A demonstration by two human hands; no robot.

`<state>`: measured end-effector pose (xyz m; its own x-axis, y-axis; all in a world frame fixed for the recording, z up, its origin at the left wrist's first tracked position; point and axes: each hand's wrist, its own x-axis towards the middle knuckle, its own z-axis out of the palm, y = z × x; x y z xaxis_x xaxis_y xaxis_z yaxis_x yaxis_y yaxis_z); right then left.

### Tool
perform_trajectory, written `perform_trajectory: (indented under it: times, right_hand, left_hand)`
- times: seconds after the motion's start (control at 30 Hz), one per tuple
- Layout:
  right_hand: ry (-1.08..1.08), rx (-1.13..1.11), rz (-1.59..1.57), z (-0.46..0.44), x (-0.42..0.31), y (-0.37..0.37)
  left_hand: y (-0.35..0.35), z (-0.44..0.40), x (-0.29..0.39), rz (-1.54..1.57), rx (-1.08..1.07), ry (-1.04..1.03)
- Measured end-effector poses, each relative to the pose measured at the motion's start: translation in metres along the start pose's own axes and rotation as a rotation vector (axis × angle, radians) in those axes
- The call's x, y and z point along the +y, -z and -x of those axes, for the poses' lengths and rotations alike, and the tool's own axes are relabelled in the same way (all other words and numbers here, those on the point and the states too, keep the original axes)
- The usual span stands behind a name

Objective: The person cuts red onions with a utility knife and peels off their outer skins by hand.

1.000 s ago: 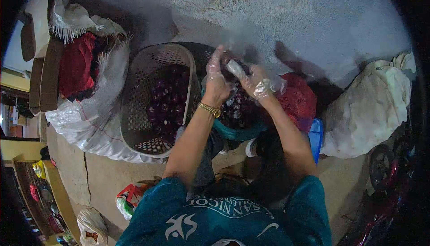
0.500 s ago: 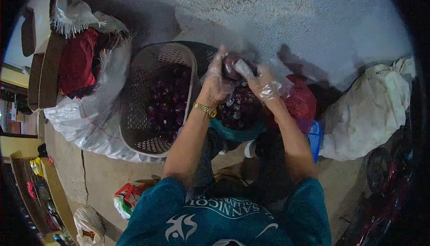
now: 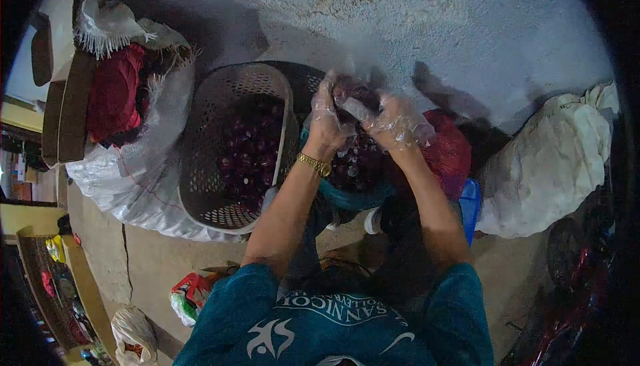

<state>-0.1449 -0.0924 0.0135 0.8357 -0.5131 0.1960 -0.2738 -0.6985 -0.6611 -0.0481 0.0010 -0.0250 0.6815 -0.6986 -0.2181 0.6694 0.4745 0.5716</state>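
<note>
Both hands wear thin clear plastic gloves and meet above a teal tub (image 3: 360, 197) of dark purple-red onions (image 3: 355, 169). Between them is a red onion (image 3: 353, 88), partly covered by fingers and slightly blurred. My left hand (image 3: 325, 119) is closed around its left side, with a gold watch (image 3: 313, 164) at the wrist. From the right, my right hand (image 3: 399, 123) is closed against the same onion, fingers bent over it. Whether that hand also holds a small tool, I cannot tell. Left of the tub stands a perforated plastic basket (image 3: 189, 186) with many red onions (image 3: 250, 149) inside.
A white woven sack (image 3: 150, 193) with red mesh (image 3: 117, 96) stands at left beside a cardboard box (image 3: 70, 123). To the right are a red mesh bag (image 3: 450, 149), a blue plastic object (image 3: 469, 206) and a pale full sack (image 3: 550, 166). A rough wall (image 3: 427, 19) rises behind.
Both hands stay together over the tub and have shifted slightly around the onion. The right hand's fingers are bent closer over it, and the onion appears turned.
</note>
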Motion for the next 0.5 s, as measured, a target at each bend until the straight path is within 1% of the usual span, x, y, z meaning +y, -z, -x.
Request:
perform_trajectory:
  times: [0.03, 0.07, 0.1, 0.13, 0.17, 0.2, 0.27, 0.3, 0.33, 0.37, 0.4, 0.43, 0.47, 0.5]
  right_hand:
    - [0.0, -0.017, -0.103, 0.0, 0.001, -0.003]
    - [0.0, -0.017, -0.103, 0.0, 0.006, -0.011]
    - [-0.004, 0.043, -0.054, 0.0, 0.007, -0.02]
    - [-0.008, 0.102, -0.005, -0.001, 0.009, -0.025]
    - [-0.007, 0.101, -0.005, 0.001, 0.012, -0.028]
    - [-0.029, 0.095, -0.031, 0.004, 0.008, -0.027]
    - [-0.049, 0.089, -0.056, 0.004, 0.017, -0.037]
    - [0.013, 0.13, -0.073, 0.001, 0.038, -0.057]
    - [0.075, 0.172, -0.092, -0.001, 0.038, -0.061]
    - [0.075, 0.172, -0.094, 0.0, 0.04, -0.063]
    - [-0.076, 0.135, -0.282, 0.0, 0.025, -0.051]
    - [-0.23, 0.097, -0.469, 0.001, 0.017, -0.045]
    - [-0.231, 0.098, -0.467, -0.002, 0.029, -0.048]
    - [-0.049, 0.118, -0.437, -0.01, 0.036, -0.048]
  left_hand:
    - [-0.003, 0.003, 0.0, -0.026, 0.02, -0.018]
    - [-0.004, 0.004, 0.0, -0.053, 0.04, -0.036]
    - [0.0, 0.0, -0.003, -0.053, 0.04, -0.034]
    - [0.005, -0.006, -0.007, -0.056, 0.052, -0.087]
    - [0.01, -0.01, -0.011, -0.059, 0.064, -0.141]
    - [0.008, -0.008, -0.011, -0.058, 0.065, -0.141]
    - [0.005, -0.005, -0.013, -0.206, 0.12, -0.372]
    - [0.001, -0.002, -0.013, -0.205, 0.121, -0.371]
    - [-0.004, 0.001, -0.012, -0.303, 0.118, -0.452]
    - [-0.008, 0.004, -0.01, -0.403, 0.114, -0.535]
    - [-0.01, 0.004, -0.007, -0.403, 0.113, -0.536]
    - [-0.011, 0.005, -0.003, -0.411, 0.066, -0.482]
    - [-0.013, 0.006, 0.001, -0.42, 0.018, -0.427]
    - [-0.017, 0.009, 0.007, -0.101, -0.047, -0.136]
